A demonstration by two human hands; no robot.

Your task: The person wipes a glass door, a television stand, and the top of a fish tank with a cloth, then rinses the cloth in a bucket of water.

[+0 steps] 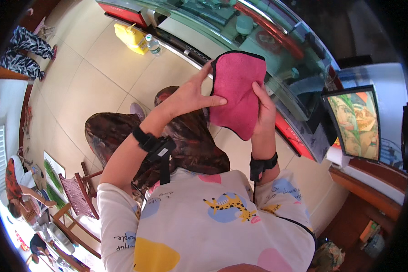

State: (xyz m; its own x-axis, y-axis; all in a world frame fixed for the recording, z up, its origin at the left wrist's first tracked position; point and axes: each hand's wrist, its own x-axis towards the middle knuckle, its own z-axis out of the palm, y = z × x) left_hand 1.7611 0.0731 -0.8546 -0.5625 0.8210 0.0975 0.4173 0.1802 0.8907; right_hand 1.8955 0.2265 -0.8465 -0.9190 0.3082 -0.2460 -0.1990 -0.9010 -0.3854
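A folded pink cloth with dark edging is held up between both hands, in front of a glass display counter. My left hand grips its left edge, thumb on the front and fingers behind. My right hand holds the right edge, with the thumb on the pink face and the other fingers hidden behind it. Both wrists wear black straps with small devices. Below the cloth are my knees in dark patterned trousers.
The glass counter runs along the top right. A yellow jug with a pump and a clear plastic bottle stand on the tiled floor beside it. A framed screen or picture stands right. Wooden chairs and other people are at left.
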